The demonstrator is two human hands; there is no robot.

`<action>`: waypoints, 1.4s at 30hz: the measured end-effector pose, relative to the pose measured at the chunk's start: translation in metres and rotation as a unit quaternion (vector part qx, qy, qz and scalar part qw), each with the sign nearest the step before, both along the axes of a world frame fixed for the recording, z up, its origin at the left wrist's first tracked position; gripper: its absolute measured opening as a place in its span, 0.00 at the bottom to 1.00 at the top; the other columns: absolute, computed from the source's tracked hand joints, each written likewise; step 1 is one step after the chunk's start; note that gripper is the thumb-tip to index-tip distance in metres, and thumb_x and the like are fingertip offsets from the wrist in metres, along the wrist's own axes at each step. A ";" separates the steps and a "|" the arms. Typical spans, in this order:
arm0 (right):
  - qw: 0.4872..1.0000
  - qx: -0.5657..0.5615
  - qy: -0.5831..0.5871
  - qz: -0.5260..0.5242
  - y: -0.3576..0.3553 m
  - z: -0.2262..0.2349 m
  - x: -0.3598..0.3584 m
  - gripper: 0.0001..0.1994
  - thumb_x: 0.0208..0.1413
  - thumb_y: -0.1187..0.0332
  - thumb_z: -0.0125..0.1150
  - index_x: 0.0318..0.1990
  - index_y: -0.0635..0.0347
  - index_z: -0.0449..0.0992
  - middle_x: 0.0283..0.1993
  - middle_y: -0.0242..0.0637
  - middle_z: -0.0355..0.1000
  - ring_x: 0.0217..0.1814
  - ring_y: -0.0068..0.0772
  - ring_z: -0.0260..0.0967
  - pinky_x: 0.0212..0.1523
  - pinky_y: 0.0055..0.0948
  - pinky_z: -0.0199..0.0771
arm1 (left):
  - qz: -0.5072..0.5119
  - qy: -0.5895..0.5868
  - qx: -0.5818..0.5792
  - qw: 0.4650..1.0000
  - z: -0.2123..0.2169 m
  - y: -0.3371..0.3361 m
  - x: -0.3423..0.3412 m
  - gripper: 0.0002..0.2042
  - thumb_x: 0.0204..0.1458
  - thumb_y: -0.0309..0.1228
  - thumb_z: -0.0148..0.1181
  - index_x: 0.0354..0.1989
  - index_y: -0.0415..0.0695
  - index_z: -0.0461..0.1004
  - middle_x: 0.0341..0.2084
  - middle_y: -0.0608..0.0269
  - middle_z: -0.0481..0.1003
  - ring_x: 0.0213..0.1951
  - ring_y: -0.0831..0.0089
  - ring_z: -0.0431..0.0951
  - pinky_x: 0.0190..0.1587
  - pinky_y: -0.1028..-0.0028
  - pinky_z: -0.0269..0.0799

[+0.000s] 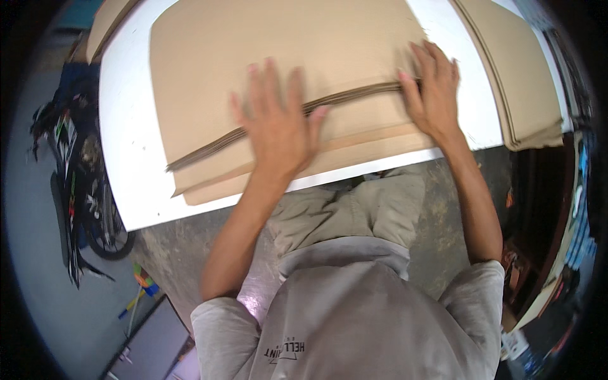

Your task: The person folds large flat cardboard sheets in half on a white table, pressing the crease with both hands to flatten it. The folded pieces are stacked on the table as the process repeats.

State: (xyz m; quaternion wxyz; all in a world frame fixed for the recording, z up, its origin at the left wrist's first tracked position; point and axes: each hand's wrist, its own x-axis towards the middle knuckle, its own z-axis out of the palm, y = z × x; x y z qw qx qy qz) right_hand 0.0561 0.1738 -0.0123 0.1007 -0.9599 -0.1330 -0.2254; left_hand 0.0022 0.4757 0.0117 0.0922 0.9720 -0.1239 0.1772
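A stack of large brown paper sheets (285,44) lies on the white table in front of me. Its near edge shows several layers, and a few more brown sheets (367,140) stick out from under it toward me. My left hand (275,123) rests flat across that layered edge with its fingers spread, slightly blurred. At the stack's right side lies my right hand (434,88), fingers stretched over the sheets' edge and thumb apart on top. Neither hand grips anything that I can see.
The white table (130,145) has its near edge just before my body. Another brown stack (519,69) lies at the right, and part of one (107,25) at the far left. A motorbike (82,177) stands left of the table. Dark shelving (538,221) is at the right.
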 end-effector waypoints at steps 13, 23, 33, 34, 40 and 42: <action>0.994 0.063 0.048 0.080 0.146 0.007 -0.028 0.30 0.72 0.49 0.55 0.74 0.55 0.68 0.79 0.54 0.59 0.85 0.60 0.48 0.80 0.73 0.38 | -0.112 -0.077 -0.153 0.979 -0.008 0.031 -0.016 0.21 0.63 0.44 0.64 0.58 0.44 0.78 0.65 0.47 0.73 0.70 0.44 0.69 0.72 0.39 0.51; 0.997 -0.053 0.056 0.009 0.167 0.027 -0.033 0.29 0.73 0.48 0.53 0.74 0.53 0.68 0.78 0.53 0.59 0.84 0.58 0.50 0.78 0.78 0.35 | 0.038 -0.031 -0.057 0.997 -0.011 0.110 -0.021 0.34 0.67 0.54 0.56 0.72 0.41 0.68 0.74 0.35 0.59 0.78 0.39 0.53 0.73 0.25 0.36; 0.988 0.034 0.006 0.153 0.268 0.006 -0.040 0.28 0.73 0.50 0.51 0.72 0.55 0.71 0.76 0.54 0.62 0.83 0.59 0.52 0.78 0.77 0.39 | -0.023 -0.052 -0.181 0.982 -0.012 0.133 -0.023 0.25 0.65 0.43 0.58 0.66 0.41 0.74 0.68 0.41 0.69 0.73 0.42 0.63 0.73 0.29 0.41; 0.987 0.030 0.002 0.156 0.267 0.003 -0.040 0.29 0.72 0.48 0.52 0.72 0.55 0.71 0.75 0.54 0.63 0.82 0.59 0.53 0.78 0.77 0.40 | 0.014 -0.063 -0.129 0.990 -0.010 0.142 -0.025 0.26 0.66 0.45 0.57 0.67 0.42 0.73 0.68 0.40 0.68 0.74 0.42 0.63 0.74 0.29 0.40; 0.989 0.016 0.037 0.144 0.268 0.015 -0.043 0.29 0.70 0.47 0.56 0.71 0.54 0.72 0.74 0.55 0.64 0.80 0.60 0.54 0.77 0.78 0.40 | 0.080 -0.050 -0.032 0.995 -0.010 0.169 -0.032 0.33 0.67 0.55 0.56 0.71 0.42 0.70 0.71 0.37 0.66 0.76 0.41 0.59 0.75 0.28 0.36; 0.991 -0.010 0.007 0.133 0.276 0.022 -0.044 0.29 0.71 0.47 0.56 0.70 0.55 0.72 0.74 0.56 0.64 0.80 0.61 0.55 0.76 0.79 0.41 | 0.076 -0.066 -0.051 0.994 -0.013 0.171 -0.032 0.31 0.67 0.52 0.56 0.70 0.41 0.70 0.71 0.38 0.66 0.76 0.41 0.60 0.75 0.30 0.36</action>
